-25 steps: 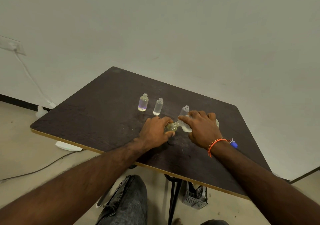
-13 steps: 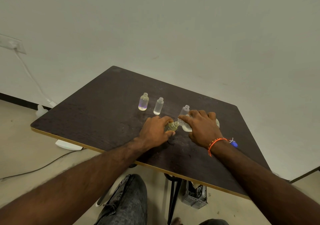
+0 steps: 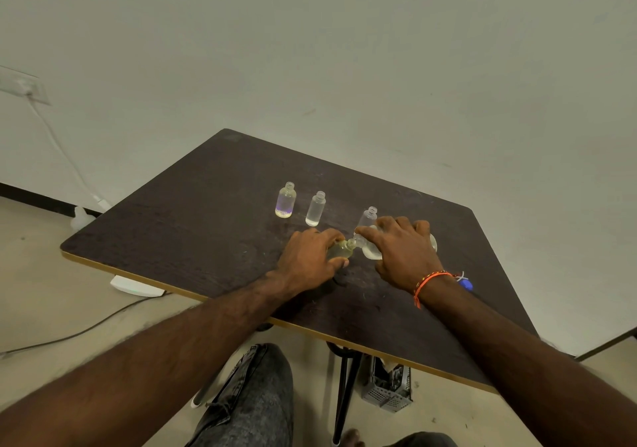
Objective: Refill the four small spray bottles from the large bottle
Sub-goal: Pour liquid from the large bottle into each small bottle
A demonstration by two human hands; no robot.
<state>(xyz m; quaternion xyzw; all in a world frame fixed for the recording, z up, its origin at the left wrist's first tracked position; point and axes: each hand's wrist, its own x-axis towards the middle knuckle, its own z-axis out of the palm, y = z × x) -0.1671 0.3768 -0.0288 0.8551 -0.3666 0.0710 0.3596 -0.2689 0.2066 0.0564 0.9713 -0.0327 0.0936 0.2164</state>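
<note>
Left hand: the left hand had its fingers curled round a small bottle holding yellowish liquid, tilted so its neck faced right, probably to steady it for filling.
Right hand: the right hand gripped the large bottle, laid over so its mouth met the small bottle's neck, apparently to pour straight across just above the tabletop.
Waiting bottles: three uncapped spray bottles stood upright behind the hands, one with purple tint, one clear, one just behind the right hand, likely left open for their turn.
Blue object: a small blue object lay beside the right wrist; I could not tell what it was.
Writing: no label or brand was readable.
</note>
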